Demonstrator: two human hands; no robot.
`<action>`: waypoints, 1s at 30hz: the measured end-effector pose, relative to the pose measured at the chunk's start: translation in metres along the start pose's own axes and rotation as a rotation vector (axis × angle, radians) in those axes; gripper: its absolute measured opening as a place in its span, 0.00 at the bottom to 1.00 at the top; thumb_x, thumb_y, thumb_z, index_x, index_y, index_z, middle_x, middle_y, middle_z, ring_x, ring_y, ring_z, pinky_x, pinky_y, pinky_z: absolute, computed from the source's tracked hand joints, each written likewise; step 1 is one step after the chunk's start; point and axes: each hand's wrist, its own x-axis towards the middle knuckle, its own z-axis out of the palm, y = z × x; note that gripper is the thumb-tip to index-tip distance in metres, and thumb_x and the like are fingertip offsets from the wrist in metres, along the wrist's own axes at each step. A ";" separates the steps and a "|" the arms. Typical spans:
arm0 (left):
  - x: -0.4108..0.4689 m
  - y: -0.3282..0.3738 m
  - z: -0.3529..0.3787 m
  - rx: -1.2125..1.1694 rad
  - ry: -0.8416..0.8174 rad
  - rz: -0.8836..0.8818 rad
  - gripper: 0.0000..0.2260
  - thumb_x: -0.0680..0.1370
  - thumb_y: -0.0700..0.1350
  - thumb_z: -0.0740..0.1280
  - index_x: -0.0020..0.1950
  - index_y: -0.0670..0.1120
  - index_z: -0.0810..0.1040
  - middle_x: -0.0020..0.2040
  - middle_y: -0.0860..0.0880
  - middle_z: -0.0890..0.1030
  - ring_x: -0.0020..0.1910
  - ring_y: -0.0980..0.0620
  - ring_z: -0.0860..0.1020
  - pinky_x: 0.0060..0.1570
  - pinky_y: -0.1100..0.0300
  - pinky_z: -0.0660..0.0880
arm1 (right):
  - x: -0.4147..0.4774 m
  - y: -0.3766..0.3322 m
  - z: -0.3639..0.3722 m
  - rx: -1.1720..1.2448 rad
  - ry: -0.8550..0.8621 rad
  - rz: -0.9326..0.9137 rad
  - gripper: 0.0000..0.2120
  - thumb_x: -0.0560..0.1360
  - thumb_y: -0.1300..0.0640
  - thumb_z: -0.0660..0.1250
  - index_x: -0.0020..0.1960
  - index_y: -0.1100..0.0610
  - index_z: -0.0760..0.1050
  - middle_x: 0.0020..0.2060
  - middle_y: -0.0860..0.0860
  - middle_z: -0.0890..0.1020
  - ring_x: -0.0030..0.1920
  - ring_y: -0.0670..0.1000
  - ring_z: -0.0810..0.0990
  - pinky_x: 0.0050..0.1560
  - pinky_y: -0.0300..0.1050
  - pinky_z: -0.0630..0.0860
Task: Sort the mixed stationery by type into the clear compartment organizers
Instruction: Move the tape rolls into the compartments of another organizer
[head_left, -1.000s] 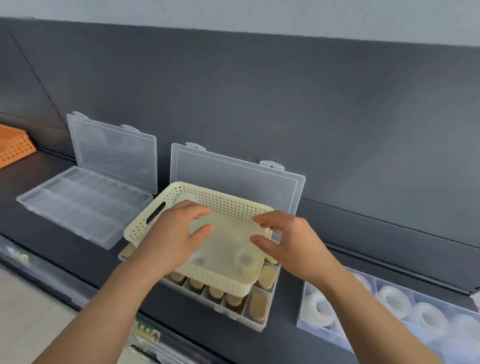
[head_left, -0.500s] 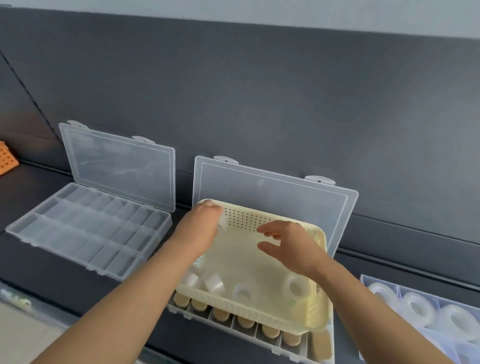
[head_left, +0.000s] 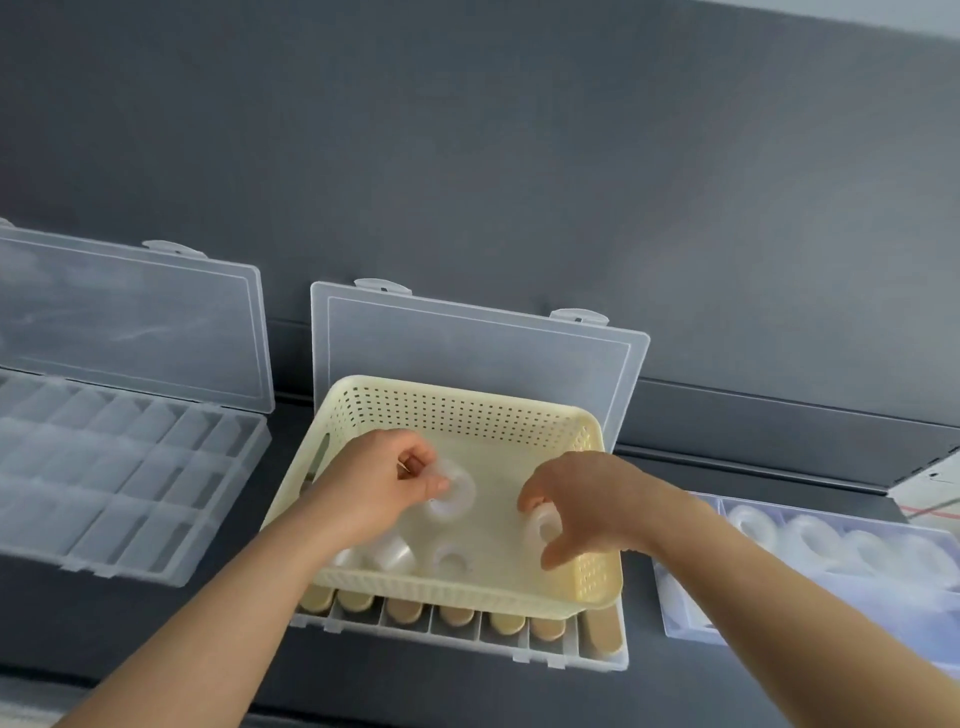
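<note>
A cream perforated basket (head_left: 467, 410) rests on the middle clear organizer (head_left: 566, 657), whose front compartments hold tan rolls (head_left: 405, 608). Inside the basket lie several clear tape rolls (head_left: 392, 553), mostly at the near left. My left hand (head_left: 374, 486) pinches one clear tape roll (head_left: 454, 493) by its rim between thumb and forefinger. Over the basket's right half, my right hand (head_left: 582, 501) curves around another tape roll (head_left: 540, 525), with index finger above it and thumb below, fingers still apart.
An empty clear organizer (head_left: 130, 493) with its lid up lies to the left. A bluish clear organizer (head_left: 685, 618) holding white tape rolls (head_left: 753, 525) lies to the right. All stand on a dark shelf against a dark back panel (head_left: 519, 182).
The view shifted left and down. My left hand moved from the basket's far rim down into it and pinched a tape roll. My right hand lowered around another roll.
</note>
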 end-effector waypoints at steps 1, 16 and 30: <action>-0.001 -0.001 0.001 -0.005 -0.007 -0.003 0.08 0.73 0.51 0.73 0.50 0.52 0.79 0.46 0.57 0.80 0.45 0.62 0.77 0.44 0.68 0.72 | 0.001 0.000 0.001 -0.016 0.004 0.003 0.27 0.68 0.43 0.73 0.65 0.42 0.71 0.60 0.39 0.75 0.62 0.44 0.71 0.60 0.41 0.68; -0.021 0.043 0.009 -0.623 0.047 0.022 0.11 0.81 0.45 0.61 0.59 0.55 0.79 0.54 0.50 0.80 0.46 0.54 0.83 0.49 0.57 0.80 | -0.043 0.017 -0.012 0.804 0.396 0.031 0.24 0.65 0.54 0.78 0.59 0.49 0.76 0.54 0.40 0.78 0.55 0.40 0.78 0.55 0.32 0.75; -0.028 0.178 0.151 -0.519 -0.157 0.164 0.19 0.67 0.50 0.77 0.56 0.58 0.77 0.50 0.59 0.82 0.50 0.58 0.81 0.51 0.58 0.79 | -0.200 0.151 0.050 1.050 0.670 0.498 0.18 0.67 0.58 0.76 0.55 0.48 0.79 0.45 0.46 0.85 0.46 0.45 0.84 0.54 0.47 0.80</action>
